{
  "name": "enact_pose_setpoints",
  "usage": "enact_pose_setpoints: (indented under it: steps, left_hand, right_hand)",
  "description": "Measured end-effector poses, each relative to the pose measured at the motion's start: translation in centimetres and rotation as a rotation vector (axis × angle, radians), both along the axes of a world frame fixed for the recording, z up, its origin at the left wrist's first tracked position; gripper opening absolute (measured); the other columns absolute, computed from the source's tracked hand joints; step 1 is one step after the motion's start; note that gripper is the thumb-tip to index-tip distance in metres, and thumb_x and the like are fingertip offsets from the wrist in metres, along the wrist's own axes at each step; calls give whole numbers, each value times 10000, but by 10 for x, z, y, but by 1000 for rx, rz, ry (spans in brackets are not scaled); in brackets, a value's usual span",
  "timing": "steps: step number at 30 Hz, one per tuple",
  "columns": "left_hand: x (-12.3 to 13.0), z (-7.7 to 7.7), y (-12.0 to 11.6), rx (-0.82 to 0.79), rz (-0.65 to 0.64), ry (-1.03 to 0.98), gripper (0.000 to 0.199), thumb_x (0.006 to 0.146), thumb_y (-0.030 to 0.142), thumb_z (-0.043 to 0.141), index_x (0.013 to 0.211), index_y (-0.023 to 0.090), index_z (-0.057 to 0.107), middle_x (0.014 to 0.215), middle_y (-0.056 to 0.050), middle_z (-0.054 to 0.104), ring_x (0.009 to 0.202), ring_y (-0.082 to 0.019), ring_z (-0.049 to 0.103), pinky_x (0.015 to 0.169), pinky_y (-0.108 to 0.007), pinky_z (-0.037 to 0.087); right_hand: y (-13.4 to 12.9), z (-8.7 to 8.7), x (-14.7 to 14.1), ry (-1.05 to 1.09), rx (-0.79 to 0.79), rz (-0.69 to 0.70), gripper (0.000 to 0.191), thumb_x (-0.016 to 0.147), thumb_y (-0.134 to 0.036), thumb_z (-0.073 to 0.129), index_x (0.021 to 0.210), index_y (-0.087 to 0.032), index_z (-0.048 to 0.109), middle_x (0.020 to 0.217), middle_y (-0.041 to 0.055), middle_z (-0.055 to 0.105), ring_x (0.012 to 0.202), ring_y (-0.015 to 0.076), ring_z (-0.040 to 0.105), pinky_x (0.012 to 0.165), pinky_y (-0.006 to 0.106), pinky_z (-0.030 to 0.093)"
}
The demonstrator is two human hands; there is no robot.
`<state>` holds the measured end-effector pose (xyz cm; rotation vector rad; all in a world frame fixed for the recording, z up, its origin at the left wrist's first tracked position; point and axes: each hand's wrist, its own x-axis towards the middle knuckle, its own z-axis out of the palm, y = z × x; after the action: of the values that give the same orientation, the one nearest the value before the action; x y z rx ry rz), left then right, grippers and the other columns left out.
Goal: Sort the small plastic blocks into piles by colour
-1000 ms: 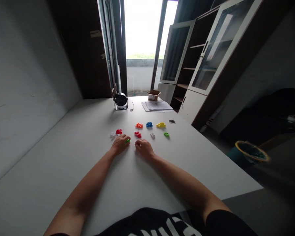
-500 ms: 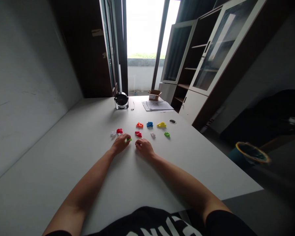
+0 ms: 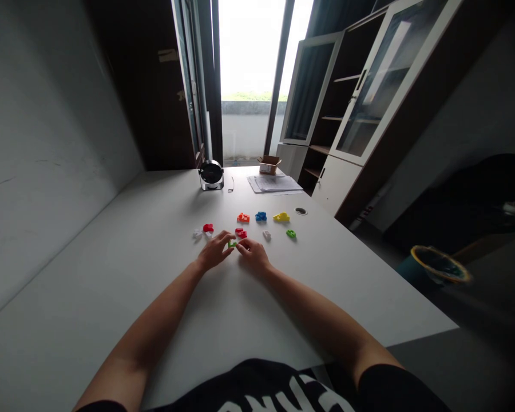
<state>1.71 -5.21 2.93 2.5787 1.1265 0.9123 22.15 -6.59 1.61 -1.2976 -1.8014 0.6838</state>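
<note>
Green plastic piece (image 3: 232, 244) is lying between the left hand (image 3: 215, 250) and right hand (image 3: 252, 254), fingers pressing in from nine and three o'clock; whether they are pinching it, inspection cannot tell.

A left hand (image 3: 214, 252) and a right hand (image 3: 253, 255) rest on a white table (image 3: 111, 286), fingers meeting at either side of a small green plastic piece (image 3: 232, 244). Just beyond this green piece lies a red piece (image 3: 240, 232). To its left are a second red piece (image 3: 208, 228) and a white piece (image 3: 197, 233). To its right are a pale piece (image 3: 266, 234) and a second green piece (image 3: 290, 233). Farther beyond it, an orange piece (image 3: 242, 217), a blue piece (image 3: 261, 216) and a yellow piece (image 3: 281, 217) form a row, with a round black fan (image 3: 211, 174), a stack of papers (image 3: 272, 183) and a cardboard box (image 3: 269, 165) past them.
</note>
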Motion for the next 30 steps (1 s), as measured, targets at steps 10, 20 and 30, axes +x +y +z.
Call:
enact_pose_setpoints:
  steps: [10,20,30]
  left_hand:
    - [10,10,-8,20,-65,94,257,969,214,539,1223,231,571,1208,-99,616,1103,-255,618,920,-420,509]
    - [1,-5,1,-11,79,-76,220,972,297,552,1171,225,613,1071,-72,684,980,-221,655,862,-373,511]
    - [-3,-8,7,-273,88,-153,486,1022,491,381,795,193,690,740,-9,706,681,-157,630,694,-274,464]
  right_hand:
    - [4,-1,1,-1,-28,6,256,897,-435,634,875,-201,736,767,23,720,679,163,617,650,268,434]
    - [10,-2,8,148,-80,74,323,868,-487,630,912,-182,728,769,21,701,687,161,605,654,267,451]
    - [11,-13,4,307,-63,138,394,839,-557,652,1009,-203,680,751,20,662,690,176,600,659,293,499]
